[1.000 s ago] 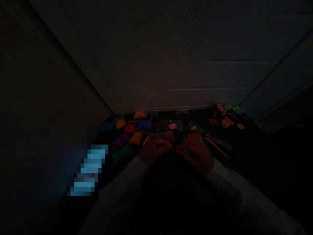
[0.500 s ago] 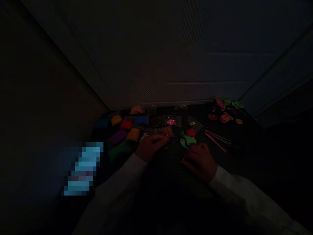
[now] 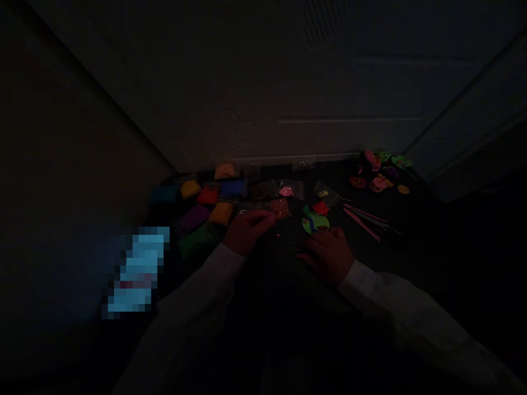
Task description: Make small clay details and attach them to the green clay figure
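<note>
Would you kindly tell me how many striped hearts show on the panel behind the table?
2: the lower heart, above the blue packet; the upper heart, further right, cut off by the picture's top edge. More may lie out of view.

At lower left a bright panel (image 3: 138, 271) is blurred past reading, the top edge cuts a striped heart (image 3: 323, 23), and the right hand (image 3: 327, 253) partly hides a green piece (image 3: 320, 223).

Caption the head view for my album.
In dim light, the left hand is near colourful packets, the right hand by a green figure.
</note>
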A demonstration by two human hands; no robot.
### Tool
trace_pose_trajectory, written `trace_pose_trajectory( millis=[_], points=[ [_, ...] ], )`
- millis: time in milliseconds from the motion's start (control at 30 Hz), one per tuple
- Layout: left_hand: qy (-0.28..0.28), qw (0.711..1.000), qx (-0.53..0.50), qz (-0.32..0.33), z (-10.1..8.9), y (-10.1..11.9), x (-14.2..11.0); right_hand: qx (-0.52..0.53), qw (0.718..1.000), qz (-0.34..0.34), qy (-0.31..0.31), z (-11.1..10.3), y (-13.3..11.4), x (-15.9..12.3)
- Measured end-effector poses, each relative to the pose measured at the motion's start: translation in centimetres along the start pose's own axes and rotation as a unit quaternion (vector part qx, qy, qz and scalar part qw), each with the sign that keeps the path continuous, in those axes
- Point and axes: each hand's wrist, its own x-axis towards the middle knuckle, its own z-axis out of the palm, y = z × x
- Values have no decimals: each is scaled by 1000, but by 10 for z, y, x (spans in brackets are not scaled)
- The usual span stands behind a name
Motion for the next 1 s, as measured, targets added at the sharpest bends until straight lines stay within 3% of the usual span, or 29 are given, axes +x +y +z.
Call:
trace_pose_trajectory(
  millis=[300, 1000],
  points=[
    [15, 1000, -7, 19, 0, -1, -2, -26, 999, -26, -22, -6, -1, -22],
    [10, 1000, 0, 19, -1, -1, -2, -49, 996, -45, -53, -5, -6, -19]
  ],
)
